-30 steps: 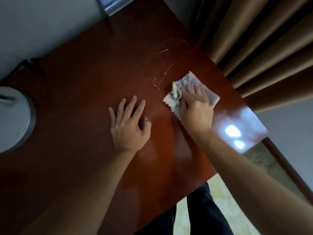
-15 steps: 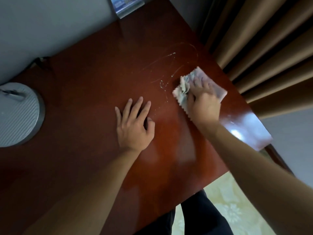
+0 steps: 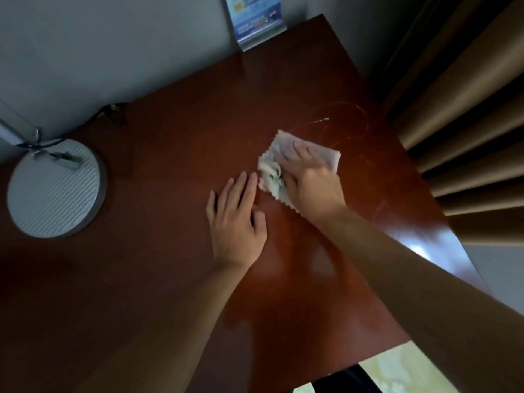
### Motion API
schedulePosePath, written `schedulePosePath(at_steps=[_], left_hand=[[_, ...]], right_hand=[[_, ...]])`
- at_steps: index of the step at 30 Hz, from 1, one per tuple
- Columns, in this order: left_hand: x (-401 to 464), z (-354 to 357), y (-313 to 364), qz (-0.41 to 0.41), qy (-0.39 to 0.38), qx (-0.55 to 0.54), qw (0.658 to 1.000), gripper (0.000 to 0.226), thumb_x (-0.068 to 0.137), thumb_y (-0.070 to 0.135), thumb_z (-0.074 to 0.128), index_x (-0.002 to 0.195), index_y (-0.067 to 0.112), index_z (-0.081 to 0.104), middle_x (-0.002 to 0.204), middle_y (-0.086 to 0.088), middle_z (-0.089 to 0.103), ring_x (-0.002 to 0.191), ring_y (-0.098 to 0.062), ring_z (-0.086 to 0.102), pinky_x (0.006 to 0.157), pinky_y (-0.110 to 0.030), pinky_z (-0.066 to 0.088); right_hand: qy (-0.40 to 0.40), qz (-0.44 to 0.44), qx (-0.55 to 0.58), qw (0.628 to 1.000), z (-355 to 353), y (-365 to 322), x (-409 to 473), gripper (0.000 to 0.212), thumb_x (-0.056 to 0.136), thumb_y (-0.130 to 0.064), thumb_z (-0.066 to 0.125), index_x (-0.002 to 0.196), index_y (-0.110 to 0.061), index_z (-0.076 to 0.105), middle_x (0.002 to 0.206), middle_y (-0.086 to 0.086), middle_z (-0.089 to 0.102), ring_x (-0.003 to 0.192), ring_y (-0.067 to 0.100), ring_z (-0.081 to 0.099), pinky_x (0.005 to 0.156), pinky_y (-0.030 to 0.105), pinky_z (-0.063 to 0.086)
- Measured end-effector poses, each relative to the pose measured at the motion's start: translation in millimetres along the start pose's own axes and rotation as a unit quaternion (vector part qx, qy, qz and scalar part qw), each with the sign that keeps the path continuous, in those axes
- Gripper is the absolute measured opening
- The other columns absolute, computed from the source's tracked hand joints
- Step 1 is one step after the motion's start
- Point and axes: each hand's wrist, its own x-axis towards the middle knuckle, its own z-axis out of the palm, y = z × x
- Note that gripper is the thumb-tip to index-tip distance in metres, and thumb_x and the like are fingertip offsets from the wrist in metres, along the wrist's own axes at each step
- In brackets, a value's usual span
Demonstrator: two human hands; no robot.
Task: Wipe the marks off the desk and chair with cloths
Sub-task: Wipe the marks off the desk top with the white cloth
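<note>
The reddish-brown wooden bench [image 3: 175,131] fills the view. Tan curtains [image 3: 465,114] hang just beside its right edge. A round grey lamp base [image 3: 54,188] stands on the bench's left part. The left hand [image 3: 235,219] lies flat mid-bench, fingers straight. The right hand [image 3: 309,180] presses flat on a crumpled pale cloth [image 3: 272,171], near faint white marks [image 3: 340,120] on the bench.
</note>
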Motion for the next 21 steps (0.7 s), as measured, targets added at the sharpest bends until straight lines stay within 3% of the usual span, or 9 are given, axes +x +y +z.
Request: schedulePosePath(at_steps=[3,8,12,16,21], left_hand=[[24,2,-9,-0.047,0.014,0.002,0.999,0.059,0.090,0.025,0.040,0.148,0.018,0.041,0.150,-0.003,0.047,0.142,-0.020,0.039,0.118,-0.048,0.021],[47,7,-17,-0.066,0.012,0.021,0.998,0.055,0.094,0.027,0.038,0.148,0.017,0.040,0.151,-0.004,0.046,0.144,-0.022,0.035,0.118,-0.053,0.020],[46,7,-20,-0.076,0.053,0.000,0.996,0.051,0.090,0.021,0.041,0.138,0.011,0.054,0.142,-0.006,0.056,0.137,-0.024,0.046,0.116,-0.053,0.027],[45,8,-20,-0.097,0.096,-0.031,0.990,0.044,0.091,0.015,0.048,0.134,0.011,0.057,0.138,-0.004,0.059,0.134,-0.021,0.049,0.117,-0.048,0.031],[47,13,-22,-0.085,0.115,-0.036,0.989,0.046,0.089,0.016,0.045,0.131,0.013,0.062,0.136,-0.005,0.060,0.132,-0.024,0.051,0.117,-0.049,0.031]], right_hand=[[0.000,0.018,0.001,1.000,8,-16,-19,0.037,0.091,-0.008,0.054,0.127,-0.003,0.061,0.135,0.016,0.058,0.133,0.035,0.047,0.117,0.041,0.027],[-0.017,-0.043,0.012,0.999,22,-38,-101,0.040,0.088,-0.011,0.054,0.126,-0.005,0.062,0.135,0.013,0.058,0.132,0.031,0.048,0.113,0.048,0.035],[-0.043,-0.079,-0.006,0.996,23,-34,-22,0.043,0.086,-0.017,0.053,0.126,-0.003,0.062,0.134,0.013,0.060,0.130,0.031,0.050,0.114,0.047,0.031],[-0.055,0.000,0.029,0.998,25,-34,52,0.039,0.096,-0.010,0.051,0.134,-0.006,0.055,0.142,0.013,0.052,0.141,0.029,0.037,0.121,0.036,0.016],[-0.044,-0.014,0.048,0.998,16,-36,-32,0.042,0.093,-0.017,0.041,0.127,-0.005,0.062,0.136,0.012,0.058,0.134,0.030,0.045,0.116,0.042,0.029]])
